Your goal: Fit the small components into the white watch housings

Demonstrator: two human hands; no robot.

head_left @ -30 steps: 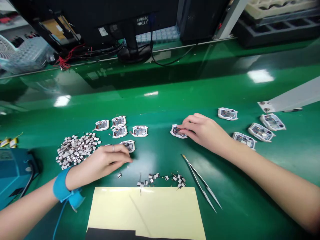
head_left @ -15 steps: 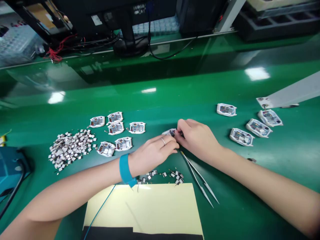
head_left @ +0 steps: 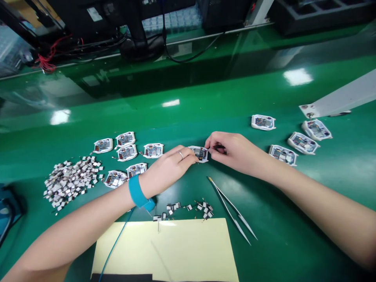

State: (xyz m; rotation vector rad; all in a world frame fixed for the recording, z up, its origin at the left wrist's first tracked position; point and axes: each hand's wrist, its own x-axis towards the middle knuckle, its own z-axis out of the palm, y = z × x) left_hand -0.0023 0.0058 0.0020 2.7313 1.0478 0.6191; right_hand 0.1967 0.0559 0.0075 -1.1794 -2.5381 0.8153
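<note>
My left hand (head_left: 172, 166), with a ring and a teal wrist strap, grips the left side of a white watch case (head_left: 201, 155) whose circuit board faces up. My right hand (head_left: 236, 152) is closed in a pinch at the case's right edge. A small dark object (head_left: 219, 147) shows between its fingers; I cannot make out what it is. Metal tweezers (head_left: 232, 209) lie on the table below the hands, tips toward me. Loose small silvery parts (head_left: 205, 208) with short leads lie between the hands and a yellow sheet (head_left: 167, 248).
Several similar open cases (head_left: 153, 150) lie to the left, and several more (head_left: 303, 142) to the right. A large heap of small silvery parts (head_left: 73, 178) sits at far left. A white metal bracket (head_left: 337, 98) reaches in from the right. A monitor stand (head_left: 142, 49) and cables are behind.
The view has shifted slightly. My hands have moved apart a little, so more of the case and its board shows between them. The dark object in my right hand is more visible.
</note>
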